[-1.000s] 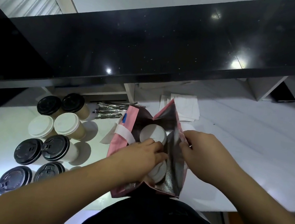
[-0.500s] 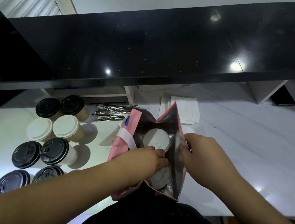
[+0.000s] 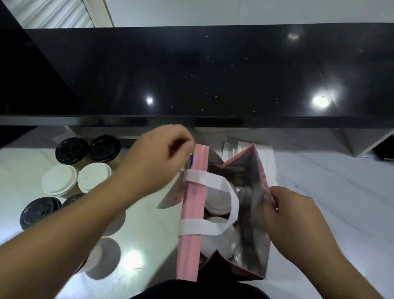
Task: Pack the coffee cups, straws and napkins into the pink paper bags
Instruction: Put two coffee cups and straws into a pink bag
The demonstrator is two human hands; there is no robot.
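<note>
Withdrawn from the pink paper bag with white strap handles [image 3: 193,214], the left hand [image 3: 158,159] is being lifted at upper centre, loosely curled; any hold cannot be told. The bag's right wall is being pinched by the right hand [image 3: 290,213]. White-lidded paper cups [image 3: 219,198] are standing inside. Straws are probably being fetched next. The bag's mouth is facing upward, long axis running up-frame on the white desk [image 3: 336,194].

I see pink bag [image 3: 192,214], silver foil lining, white paper handle [image 3: 214,181]. Cups inside [image 3: 219,200] have white lids. Beside bag: black-lidded cups [image 3: 72,150], white-lidded cups [image 3: 94,177]. White bench [image 3: 333,219], black speckled shelf [image 3: 226,77] above. White napkins [image 3: 269,159] behind bag.
</note>
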